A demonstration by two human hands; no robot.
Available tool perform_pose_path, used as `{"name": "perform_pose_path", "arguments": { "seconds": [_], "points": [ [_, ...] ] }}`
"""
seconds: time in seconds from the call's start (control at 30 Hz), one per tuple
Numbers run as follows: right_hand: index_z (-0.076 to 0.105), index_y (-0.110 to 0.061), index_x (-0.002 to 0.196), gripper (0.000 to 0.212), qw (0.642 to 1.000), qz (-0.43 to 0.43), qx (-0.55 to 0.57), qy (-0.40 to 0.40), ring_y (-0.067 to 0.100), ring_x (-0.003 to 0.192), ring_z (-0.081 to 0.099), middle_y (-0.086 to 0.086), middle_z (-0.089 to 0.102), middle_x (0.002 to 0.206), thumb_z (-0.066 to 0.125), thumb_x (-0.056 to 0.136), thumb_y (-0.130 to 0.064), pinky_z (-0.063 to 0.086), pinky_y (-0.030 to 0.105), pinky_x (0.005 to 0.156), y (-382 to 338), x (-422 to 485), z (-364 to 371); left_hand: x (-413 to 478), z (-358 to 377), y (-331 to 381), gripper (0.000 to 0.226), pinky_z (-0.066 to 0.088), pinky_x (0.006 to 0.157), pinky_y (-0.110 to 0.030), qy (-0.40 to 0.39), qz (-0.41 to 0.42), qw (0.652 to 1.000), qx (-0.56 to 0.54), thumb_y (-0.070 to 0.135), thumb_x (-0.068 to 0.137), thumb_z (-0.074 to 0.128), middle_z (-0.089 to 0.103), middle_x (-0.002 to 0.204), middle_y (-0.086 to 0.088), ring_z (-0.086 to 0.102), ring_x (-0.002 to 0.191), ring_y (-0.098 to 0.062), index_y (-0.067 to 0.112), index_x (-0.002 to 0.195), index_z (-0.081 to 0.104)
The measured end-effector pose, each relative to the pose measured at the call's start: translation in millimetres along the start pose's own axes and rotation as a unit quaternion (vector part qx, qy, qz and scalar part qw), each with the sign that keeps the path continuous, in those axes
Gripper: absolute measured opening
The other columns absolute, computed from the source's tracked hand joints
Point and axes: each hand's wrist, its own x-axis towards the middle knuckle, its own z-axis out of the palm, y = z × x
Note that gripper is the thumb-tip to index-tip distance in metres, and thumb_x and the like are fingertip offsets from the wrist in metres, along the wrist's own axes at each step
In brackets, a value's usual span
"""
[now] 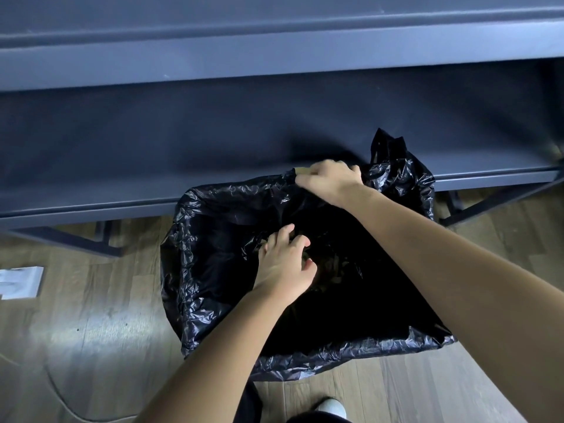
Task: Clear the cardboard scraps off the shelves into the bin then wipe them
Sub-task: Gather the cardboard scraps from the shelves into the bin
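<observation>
A bin lined with a black plastic bag (213, 270) stands on the floor against the front edge of the lower dark blue shelf (152, 154). My left hand (285, 264) hangs over the bin's opening with fingers spread and nothing in it. Brownish cardboard scraps (332, 270) lie dimly deep inside the bag, just right of that hand. My right hand (331, 178) is at the bin's far rim by the shelf edge, fingers pinched on a small tan cardboard scrap (302, 170). The upper shelf (274, 56) runs across the top.
The wooden floor (91, 331) surrounds the bin. A white paper (21, 282) lies on the floor at the left. The shelf's dark metal legs (76, 239) stand left and right of the bin. My shoe (332, 407) is at the bottom edge.
</observation>
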Motion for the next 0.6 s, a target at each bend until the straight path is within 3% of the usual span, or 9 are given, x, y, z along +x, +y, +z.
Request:
{"name": "perform_pose_path", "arguments": {
  "seconds": [0.07,0.1,0.2,0.3,0.47,0.53,0.6],
  "points": [
    [0.060,-0.020,0.078,0.025,0.992,0.036,0.125,-0.006,0.027,0.088,0.051,0.006,0.060,0.090,0.043,0.084,-0.037,0.035,0.032,0.079,-6,19,-4,1,-1,-3,0.035,0.014,0.116,-0.039,0.003,0.003,1.000,0.001,0.024,0.091,0.046,0.020,0.152,0.000,0.017,0.140,-0.019,0.020,0.126,0.047],
    [0.058,-0.017,0.078,0.023,0.992,0.048,0.120,-0.012,0.027,0.083,0.051,0.007,0.060,0.089,0.043,0.084,-0.035,0.037,0.029,0.074,-7,30,-2,2,-1,-5,0.035,0.014,0.115,-0.039,0.005,0.003,1.000,0.000,0.024,0.091,0.046,0.019,0.152,0.000,0.017,0.140,-0.018,0.020,0.126,0.047],
    [0.055,-0.014,0.084,0.017,0.995,0.050,-0.030,-0.082,0.028,0.087,0.055,0.010,0.061,0.103,0.044,0.084,-0.027,0.038,0.026,0.074,-7,55,8,5,-1,-12,0.034,0.014,0.115,-0.038,0.011,-0.002,1.000,-0.005,0.025,0.092,0.045,0.019,0.152,0.001,0.017,0.140,-0.018,0.020,0.125,0.047],
    [0.062,-0.012,0.098,0.023,0.981,0.023,-0.105,-0.159,0.022,0.081,0.054,0.007,0.057,0.099,0.043,0.091,-0.024,0.037,0.025,0.069,-11,60,8,8,-2,-18,0.034,0.014,0.114,-0.036,0.016,0.000,1.000,-0.009,0.025,0.092,0.045,0.019,0.152,0.002,0.016,0.140,-0.017,0.021,0.125,0.048],
    [0.057,-0.006,0.115,0.032,0.977,0.046,-0.132,-0.160,0.027,0.092,0.054,0.008,0.057,0.107,0.039,0.094,-0.023,0.035,0.027,0.074,-14,61,6,14,0,-23,0.035,0.015,0.113,-0.035,0.009,-0.006,1.000,-0.008,0.024,0.091,0.045,0.019,0.152,0.001,0.016,0.140,-0.017,0.020,0.126,0.047],
    [0.059,-0.008,0.107,0.025,0.981,0.046,-0.113,-0.148,0.026,0.091,0.053,0.006,0.055,0.099,0.045,0.092,-0.023,0.037,0.026,0.071,-12,63,6,14,1,-21,0.036,0.015,0.114,-0.036,0.003,-0.008,1.000,-0.008,0.024,0.091,0.045,0.019,0.152,0.001,0.015,0.140,-0.017,0.020,0.127,0.046],
    [0.058,-0.009,0.084,0.012,0.993,0.039,-0.067,-0.094,0.021,0.088,0.050,0.008,0.052,0.084,0.050,0.089,-0.016,0.041,0.025,0.063,-9,67,8,16,-1,-17,0.036,0.016,0.114,-0.037,0.003,-0.004,1.000,-0.006,0.024,0.092,0.044,0.019,0.151,0.001,0.016,0.140,-0.017,0.020,0.128,0.045]
  ]
}}
